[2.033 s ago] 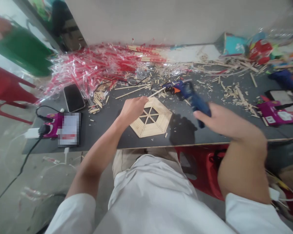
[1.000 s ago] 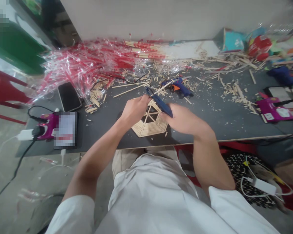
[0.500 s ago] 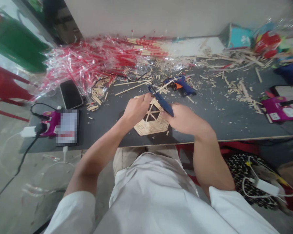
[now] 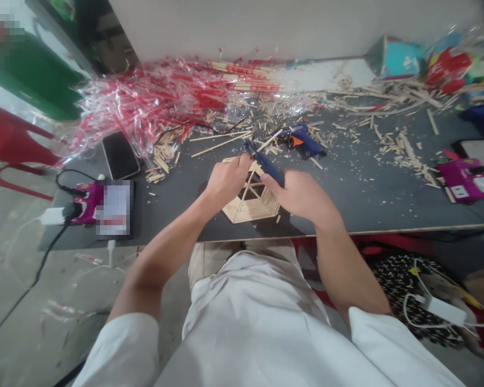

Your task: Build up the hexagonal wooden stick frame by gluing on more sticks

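On the dark table, a web-shaped frame of thin wooden sticks (image 4: 252, 211) lies between my hands, with spokes meeting near its middle. My left hand (image 4: 230, 174) is closed at the frame's far left edge, its fingertips pinching a wooden stick (image 4: 271, 141) that slants up to the right. My right hand (image 4: 302, 193) is wrapped round blue-handled pliers (image 4: 271, 170), whose jaws are beside my left fingertips at the stick. The exact contact there is too small to tell. A blue glue gun (image 4: 308, 144) with an orange trigger rests just beyond.
Red-and-clear wrappers (image 4: 145, 102) and bundled chopsticks (image 4: 250, 75) pile up at the back. Stick offcuts (image 4: 405, 153) are scattered over the table. At left are a phone (image 4: 121, 156) and a purple power strip (image 4: 86, 207); another purple strip (image 4: 474, 183) sits right.
The pliers' handles look narrower, squeezed closer together, and my right thumb has shifted up along them. My left hand and the frame stay nearly in place; the view has shifted slightly.
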{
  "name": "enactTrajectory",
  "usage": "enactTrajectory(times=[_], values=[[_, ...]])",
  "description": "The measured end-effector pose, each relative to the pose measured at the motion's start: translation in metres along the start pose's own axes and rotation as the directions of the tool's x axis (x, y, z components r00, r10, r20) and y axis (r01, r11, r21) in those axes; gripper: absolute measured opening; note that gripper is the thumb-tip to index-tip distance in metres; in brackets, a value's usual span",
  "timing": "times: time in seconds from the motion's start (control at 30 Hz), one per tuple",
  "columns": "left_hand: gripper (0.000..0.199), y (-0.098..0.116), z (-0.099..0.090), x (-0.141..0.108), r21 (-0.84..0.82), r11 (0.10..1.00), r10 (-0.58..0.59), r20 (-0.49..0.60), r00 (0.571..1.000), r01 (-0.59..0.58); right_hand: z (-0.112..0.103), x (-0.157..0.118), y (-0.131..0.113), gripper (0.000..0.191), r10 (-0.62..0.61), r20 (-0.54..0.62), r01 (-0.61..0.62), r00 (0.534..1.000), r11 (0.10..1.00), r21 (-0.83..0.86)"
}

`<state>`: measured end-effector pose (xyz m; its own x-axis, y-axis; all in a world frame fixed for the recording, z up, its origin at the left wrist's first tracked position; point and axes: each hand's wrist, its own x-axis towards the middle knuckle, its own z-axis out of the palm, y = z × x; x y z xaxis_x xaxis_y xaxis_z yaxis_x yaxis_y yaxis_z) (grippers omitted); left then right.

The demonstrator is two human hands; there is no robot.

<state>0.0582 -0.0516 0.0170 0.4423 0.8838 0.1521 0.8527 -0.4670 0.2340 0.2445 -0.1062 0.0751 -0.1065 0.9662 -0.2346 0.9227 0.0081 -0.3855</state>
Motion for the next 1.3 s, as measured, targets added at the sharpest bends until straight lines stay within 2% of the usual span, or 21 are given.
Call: enactTrajectory(times=[0.17,0.43,0.63,0.93,1.03,1.2,1.3], values=[[0.029,0.006,-0.006,0.001,0.012,0.998,-0.061,0.015,0.998,0.061,-0.001,0.006,0.002,0.062,-0.001,0.003,0.001,1.000,0.997,-0.075],[0.028,0.015,-0.015,0.000,0.025,0.988,-0.156,0.015,0.988,0.155,0.006,0.021,0.010,0.064,-0.112,-0.044,0.105,0.993,0.986,-0.132],[0.036,0.022,-0.021,-0.001,0.069,0.967,-0.248,0.016,0.969,0.246,0.002,0.024,0.004,0.068,-0.083,-0.028,0.076,0.996,0.976,-0.203],[0.038,0.015,-0.023,0.001,0.001,0.958,-0.285,0.034,0.958,0.285,0.012,0.033,0.007,0.064,-0.040,-0.114,0.009,0.993,0.965,-0.261],[0.036,0.008,-0.024,0.002,-0.039,0.960,-0.275,0.034,0.961,0.276,0.009,0.038,0.015,0.060,0.001,-0.189,-0.049,0.982,0.968,-0.247],[0.036,-0.002,-0.024,0.004,-0.058,0.982,-0.173,0.109,0.979,0.180,0.010,0.035,0.043,0.054,-0.075,-0.271,0.039,0.960,0.990,-0.136],[0.043,-0.003,-0.028,0.004,-0.076,0.987,-0.128,0.156,0.979,0.141,0.013,0.022,0.063,0.053,-0.022,-0.380,0.012,0.925,1.000,-0.027]])
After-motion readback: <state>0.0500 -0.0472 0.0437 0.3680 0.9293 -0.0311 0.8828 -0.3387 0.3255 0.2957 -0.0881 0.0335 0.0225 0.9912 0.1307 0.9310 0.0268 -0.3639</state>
